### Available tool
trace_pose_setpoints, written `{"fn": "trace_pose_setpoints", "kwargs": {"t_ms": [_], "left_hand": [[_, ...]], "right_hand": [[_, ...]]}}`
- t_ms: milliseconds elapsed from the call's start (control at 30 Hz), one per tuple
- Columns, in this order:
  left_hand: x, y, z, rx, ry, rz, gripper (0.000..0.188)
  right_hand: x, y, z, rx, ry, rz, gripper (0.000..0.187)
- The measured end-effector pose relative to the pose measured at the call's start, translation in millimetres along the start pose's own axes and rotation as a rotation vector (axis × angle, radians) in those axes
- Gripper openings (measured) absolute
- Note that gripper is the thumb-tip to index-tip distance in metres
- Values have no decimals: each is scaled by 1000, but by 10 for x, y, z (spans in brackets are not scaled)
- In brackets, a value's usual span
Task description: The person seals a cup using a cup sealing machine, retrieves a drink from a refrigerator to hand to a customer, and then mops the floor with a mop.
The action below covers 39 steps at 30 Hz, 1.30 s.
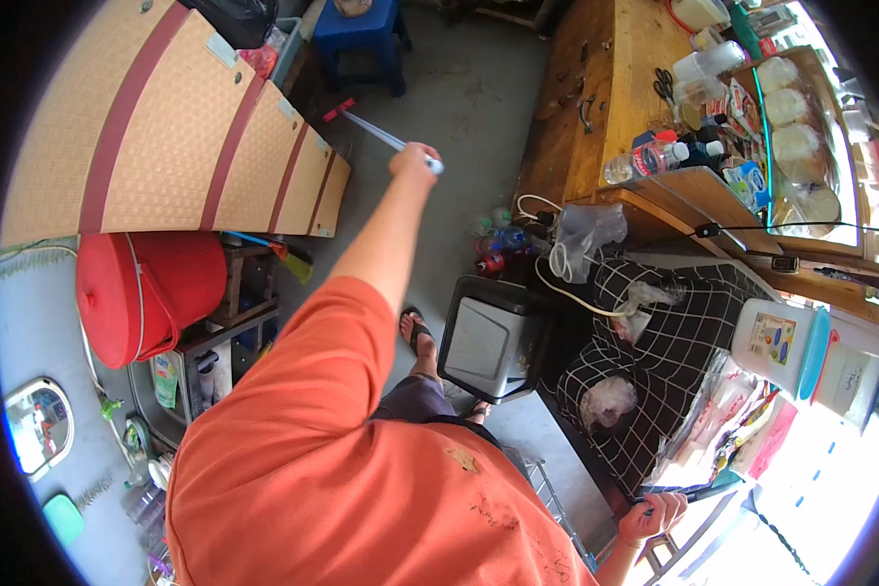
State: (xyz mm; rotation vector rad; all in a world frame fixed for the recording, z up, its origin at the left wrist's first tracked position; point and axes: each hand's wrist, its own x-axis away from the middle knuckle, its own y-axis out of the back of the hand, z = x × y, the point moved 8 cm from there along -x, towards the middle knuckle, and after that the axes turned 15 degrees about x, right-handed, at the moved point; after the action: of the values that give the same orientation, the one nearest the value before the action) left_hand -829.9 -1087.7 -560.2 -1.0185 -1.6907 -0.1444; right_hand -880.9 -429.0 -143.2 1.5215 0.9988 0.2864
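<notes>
My left hand (415,164) reaches forward over the grey floor, its fingers wrapped round a pale blue-white pole (373,129). A red crosspiece (339,108) forms the pole's far end, low near the foot of the tan cabinet; what kind of tool it is I cannot tell. At the lower right, my right hand (652,518) is closed on a thin dark bar (691,496) beside the black grid-patterned cloth (698,400). Where that bar leads is not plain. A bright orange sleeve covers my left upper arm.
A tan cabinet (190,127) stands left, with a red lidded bucket (156,293) below it. Ahead is a blue stool (359,44). A wooden cabinet (576,98) crowded with bottles stands right. A black-and-grey bin (488,337) and plastic bottles (503,239) are near my sandalled feet.
</notes>
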Motion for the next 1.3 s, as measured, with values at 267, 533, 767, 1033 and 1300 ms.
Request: {"fn": "trace_pose_setpoints", "kwargs": {"t_ms": [267,533,767,1033,1300], "left_hand": [[550,413,635,95,111,38,5],[-308,328,34,-33,-45,153,22],[84,612,478,-86,-7,132,29],[-469,983,669,-83,90,165,11],[57,582,673,-21,99,198,6]], "right_hand": [[42,-40,-19,31,-23,19,12],[92,-138,-78,-74,-29,84,13],[124,-135,-84,-65,-59,112,12],[71,-191,-63,-96,-32,142,9],[71,-152,-5,-49,-55,161,7]]}}
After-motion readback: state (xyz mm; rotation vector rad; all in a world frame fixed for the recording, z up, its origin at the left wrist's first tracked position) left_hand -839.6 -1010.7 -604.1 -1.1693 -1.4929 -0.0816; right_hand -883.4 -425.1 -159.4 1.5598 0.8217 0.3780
